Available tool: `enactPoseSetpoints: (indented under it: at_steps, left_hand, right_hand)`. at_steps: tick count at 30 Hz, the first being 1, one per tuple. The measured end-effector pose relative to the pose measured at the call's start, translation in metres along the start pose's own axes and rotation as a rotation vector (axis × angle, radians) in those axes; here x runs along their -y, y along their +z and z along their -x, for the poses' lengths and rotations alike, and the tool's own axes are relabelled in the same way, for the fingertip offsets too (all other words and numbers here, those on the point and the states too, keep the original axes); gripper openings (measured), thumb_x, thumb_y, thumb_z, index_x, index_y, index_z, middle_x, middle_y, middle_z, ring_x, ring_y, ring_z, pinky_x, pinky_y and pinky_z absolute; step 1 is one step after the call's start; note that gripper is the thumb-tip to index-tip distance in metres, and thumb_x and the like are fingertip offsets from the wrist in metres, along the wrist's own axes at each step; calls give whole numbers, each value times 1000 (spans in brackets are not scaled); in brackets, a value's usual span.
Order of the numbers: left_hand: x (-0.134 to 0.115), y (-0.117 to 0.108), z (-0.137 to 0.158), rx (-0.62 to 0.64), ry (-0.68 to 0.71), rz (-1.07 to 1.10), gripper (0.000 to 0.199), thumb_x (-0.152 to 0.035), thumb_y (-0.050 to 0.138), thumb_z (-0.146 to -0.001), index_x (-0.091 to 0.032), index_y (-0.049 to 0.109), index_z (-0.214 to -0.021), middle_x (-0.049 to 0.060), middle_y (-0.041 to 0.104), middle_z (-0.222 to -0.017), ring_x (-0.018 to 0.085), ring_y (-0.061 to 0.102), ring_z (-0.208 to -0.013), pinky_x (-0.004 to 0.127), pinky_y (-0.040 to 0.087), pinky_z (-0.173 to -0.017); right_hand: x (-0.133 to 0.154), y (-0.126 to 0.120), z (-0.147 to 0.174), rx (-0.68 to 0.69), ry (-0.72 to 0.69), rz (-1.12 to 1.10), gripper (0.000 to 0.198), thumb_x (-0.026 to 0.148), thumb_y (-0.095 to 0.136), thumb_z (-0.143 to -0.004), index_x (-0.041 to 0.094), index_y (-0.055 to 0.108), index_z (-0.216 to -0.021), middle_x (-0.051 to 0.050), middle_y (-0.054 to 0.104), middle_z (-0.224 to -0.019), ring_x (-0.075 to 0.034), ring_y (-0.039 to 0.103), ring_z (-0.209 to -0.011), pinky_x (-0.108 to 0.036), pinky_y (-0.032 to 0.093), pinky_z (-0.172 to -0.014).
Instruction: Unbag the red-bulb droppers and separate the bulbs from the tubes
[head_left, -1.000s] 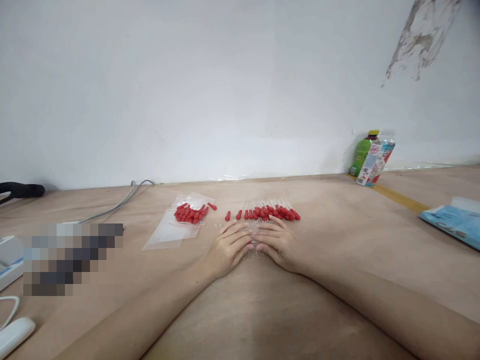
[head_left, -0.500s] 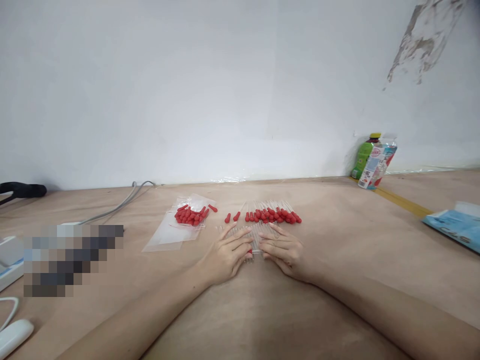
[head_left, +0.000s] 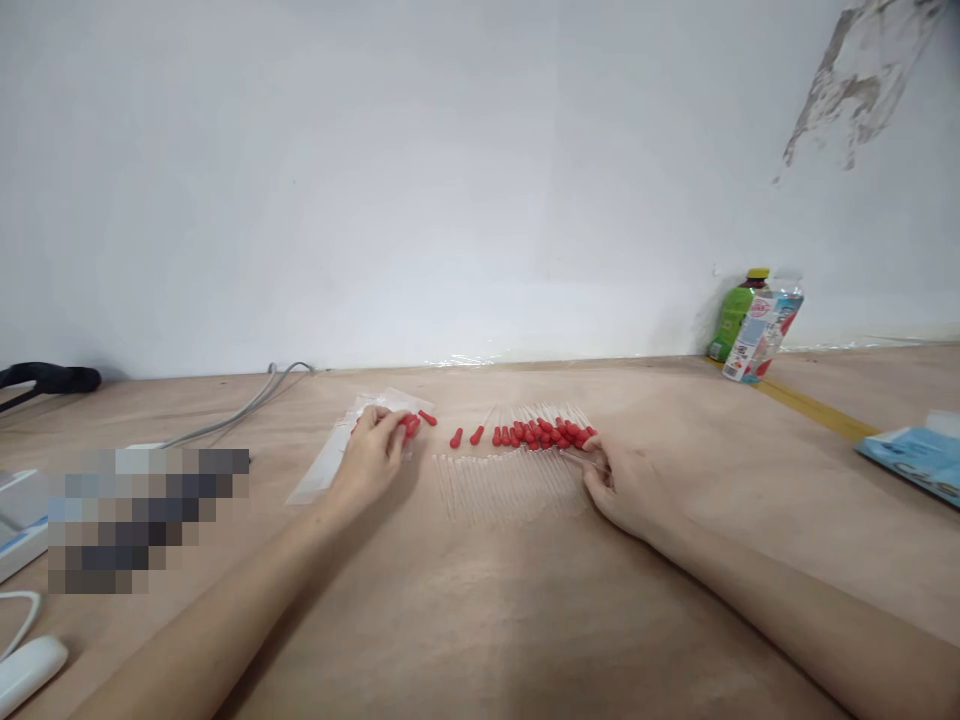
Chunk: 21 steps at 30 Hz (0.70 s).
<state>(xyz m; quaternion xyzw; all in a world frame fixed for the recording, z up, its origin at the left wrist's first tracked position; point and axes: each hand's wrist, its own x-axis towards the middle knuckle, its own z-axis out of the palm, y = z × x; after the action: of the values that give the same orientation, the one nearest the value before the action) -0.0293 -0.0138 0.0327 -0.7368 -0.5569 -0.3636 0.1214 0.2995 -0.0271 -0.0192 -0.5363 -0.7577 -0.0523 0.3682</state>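
Row of clear glass tubes (head_left: 510,483) laid flat mid-table, red-capped droppers (head_left: 544,433) just beyond at 12 o'clock. Right hand (head_left: 626,482) at the row's 3 o'clock end, fingertips pinched, can't tell on what. Left hand (head_left: 369,456) over at 9 o'clock, fingers curled onto the loose red bulbs (head_left: 411,424) on a plastic bag (head_left: 330,462). Green bottle (head_left: 735,312) way off at 2 o'clock.

Pixelated patch (head_left: 146,518) hides items, blue packet (head_left: 913,456) cut off at edge
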Motion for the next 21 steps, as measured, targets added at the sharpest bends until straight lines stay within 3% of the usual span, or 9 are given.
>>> enactPoseSetpoints:
  at_steps: [3, 7, 14, 18, 21]
  left_hand:
    - [26, -13, -19, 82, -208, -36, 30, -28, 45, -78, -17, 53, -105, 5, 57, -87, 15, 56, -70, 27, 45, -64]
    - [53, -21, -41, 121, -309, -95, 34, -34, 49, -74, -18, 49, -103, 1, 62, -83, 15, 57, -66, 25, 43, -59]
    - [53, 2, -54, 222, -284, -166, 31, -40, 52, -71, -20, 51, -95, 1, 66, -84, 17, 59, -72, 25, 41, -61]
    - [50, 12, -56, 328, -255, -237, 24, -42, 56, -66, -21, 58, -77, 3, 66, -75, 21, 59, -72, 27, 40, -59]
    - [44, 14, -59, 333, -218, -293, 28, -46, 51, -70, -20, 61, -68, 7, 64, -77, 25, 58, -78, 32, 40, -66]
  right_hand:
    - [1, 2, 0, 11, -4, 4, 10, 19, 42, -73, 20, 52, -77, 0, 61, -63, -16, 57, -57, -28, 36, -60]
    - [4, 3, 0, 42, -43, 2, 12, 21, 42, -77, 21, 55, -78, 0, 64, -72, -16, 58, -67, -32, 34, -70]
    - [9, 1, 1, 65, -106, 23, 14, 28, 47, -79, 21, 59, -82, -2, 65, -80, -19, 58, -78, -37, 31, -79]
    - [11, -1, 0, 92, -122, 32, 19, 35, 47, -81, 21, 60, -82, -3, 64, -81, -19, 57, -80, -38, 31, -81]
    - [12, -2, 0, 120, -139, 30, 22, 39, 46, -82, 22, 60, -81, -3, 64, -83, -19, 57, -83, -38, 30, -83]
